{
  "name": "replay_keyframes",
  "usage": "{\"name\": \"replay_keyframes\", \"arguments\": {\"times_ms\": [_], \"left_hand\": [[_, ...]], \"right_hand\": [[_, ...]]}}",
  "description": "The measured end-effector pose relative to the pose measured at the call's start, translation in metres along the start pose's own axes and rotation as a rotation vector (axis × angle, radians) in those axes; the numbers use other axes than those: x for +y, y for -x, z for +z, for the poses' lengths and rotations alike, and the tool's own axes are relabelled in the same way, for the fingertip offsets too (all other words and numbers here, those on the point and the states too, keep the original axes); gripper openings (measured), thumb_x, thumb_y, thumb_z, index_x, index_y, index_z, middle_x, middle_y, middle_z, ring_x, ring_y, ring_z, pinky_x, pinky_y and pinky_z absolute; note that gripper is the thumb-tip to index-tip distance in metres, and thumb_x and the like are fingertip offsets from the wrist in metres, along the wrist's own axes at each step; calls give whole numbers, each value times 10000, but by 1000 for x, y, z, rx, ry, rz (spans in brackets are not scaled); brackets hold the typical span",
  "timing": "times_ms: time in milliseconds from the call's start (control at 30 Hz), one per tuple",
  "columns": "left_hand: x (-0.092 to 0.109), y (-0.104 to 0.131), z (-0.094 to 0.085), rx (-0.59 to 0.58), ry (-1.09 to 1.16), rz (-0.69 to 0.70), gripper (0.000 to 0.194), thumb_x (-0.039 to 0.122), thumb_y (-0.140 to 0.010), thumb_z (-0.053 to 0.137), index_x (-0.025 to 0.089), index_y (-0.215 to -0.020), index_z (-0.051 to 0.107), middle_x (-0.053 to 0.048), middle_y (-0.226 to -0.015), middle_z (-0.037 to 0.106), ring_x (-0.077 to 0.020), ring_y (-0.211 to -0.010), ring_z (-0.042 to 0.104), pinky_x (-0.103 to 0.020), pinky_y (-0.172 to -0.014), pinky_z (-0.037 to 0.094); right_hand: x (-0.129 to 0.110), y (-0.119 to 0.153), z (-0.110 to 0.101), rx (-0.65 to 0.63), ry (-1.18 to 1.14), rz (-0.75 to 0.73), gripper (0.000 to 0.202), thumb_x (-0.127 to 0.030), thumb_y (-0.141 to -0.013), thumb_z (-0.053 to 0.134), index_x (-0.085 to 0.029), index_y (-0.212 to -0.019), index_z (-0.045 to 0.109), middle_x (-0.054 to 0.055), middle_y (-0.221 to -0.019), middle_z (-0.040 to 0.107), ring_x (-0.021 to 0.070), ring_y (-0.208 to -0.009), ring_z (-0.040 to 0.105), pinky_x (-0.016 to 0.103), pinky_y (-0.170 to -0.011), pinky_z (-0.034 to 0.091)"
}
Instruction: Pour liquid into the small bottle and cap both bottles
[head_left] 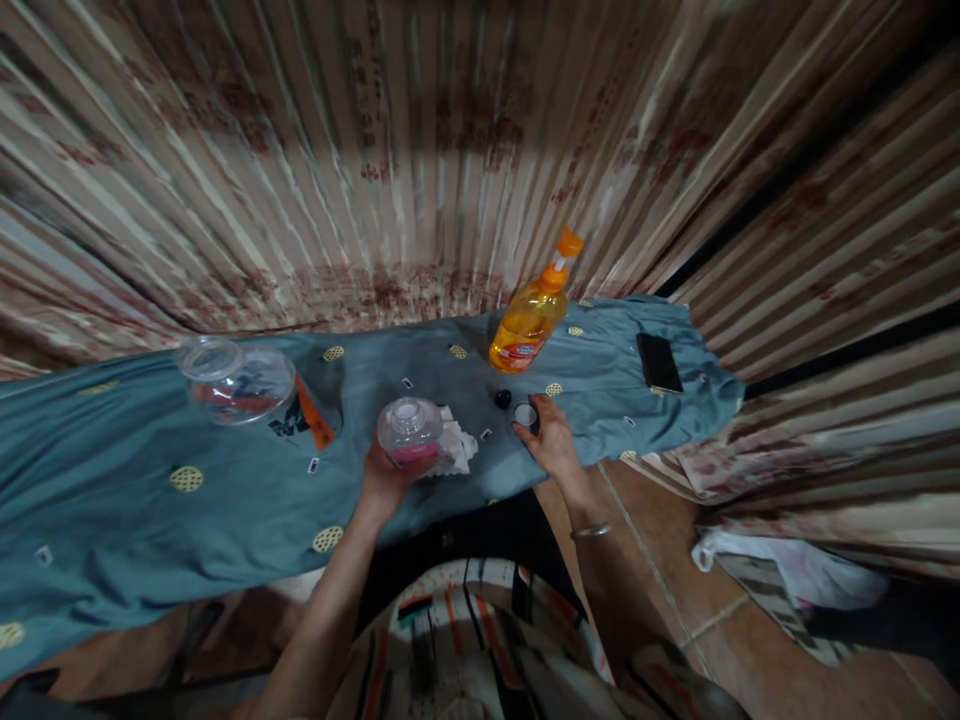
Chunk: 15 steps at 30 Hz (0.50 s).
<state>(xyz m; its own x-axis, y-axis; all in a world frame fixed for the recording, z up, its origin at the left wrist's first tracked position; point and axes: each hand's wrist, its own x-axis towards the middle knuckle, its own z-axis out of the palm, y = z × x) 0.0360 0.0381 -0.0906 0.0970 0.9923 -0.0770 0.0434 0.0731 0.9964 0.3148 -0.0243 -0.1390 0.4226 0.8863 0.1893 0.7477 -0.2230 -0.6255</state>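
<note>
My left hand (388, 482) is closed round a clear, open-necked plastic bottle (409, 420) with pink on its lower part. Behind and to the right of that bottle lies a crumpled white tissue (456, 446). With thumb and fingertips, my right hand (553, 440) grips a small round cap (525, 414), pale inside with a dark rim, at the cloth surface. A small black round piece (502, 398) lies just left of the cap. Farther back stands a pump bottle (525, 325) of orange liquid with an orange top.
A blue patterned cloth (247, 510) covers the long table. On the left is a large clear jar (244, 385) with an orange and black label. A black phone (659, 362) lies at the right end. Pleated curtains (420, 150) hang along the back and right side.
</note>
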Motion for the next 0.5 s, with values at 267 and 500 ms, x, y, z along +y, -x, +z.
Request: {"name": "replay_keyframes", "arguments": {"times_ms": [267,500], "left_hand": [[-7,-3,1,-9,-46,-8,555,348,-453,882,205,-942,661,-109,-1019,772,-325,-975,711,-447,-903,557],[-10,-3,3,-28,-15,36,681,327,-489,859,205,-1111,612,-123,-1122,751,-321,-1043,705,-438,-927,558]], "right_hand": [[-52,12,-16,52,-155,-86,426,-358,-882,623,-168,-1264,617,147,-1204,712,286,-1086,692,449,-978,545],[-133,0,-35,-66,-325,-385,458,-288,-907,618,-226,-1359,575,101,-1321,665,253,-1181,654,415,-1020,531]]}}
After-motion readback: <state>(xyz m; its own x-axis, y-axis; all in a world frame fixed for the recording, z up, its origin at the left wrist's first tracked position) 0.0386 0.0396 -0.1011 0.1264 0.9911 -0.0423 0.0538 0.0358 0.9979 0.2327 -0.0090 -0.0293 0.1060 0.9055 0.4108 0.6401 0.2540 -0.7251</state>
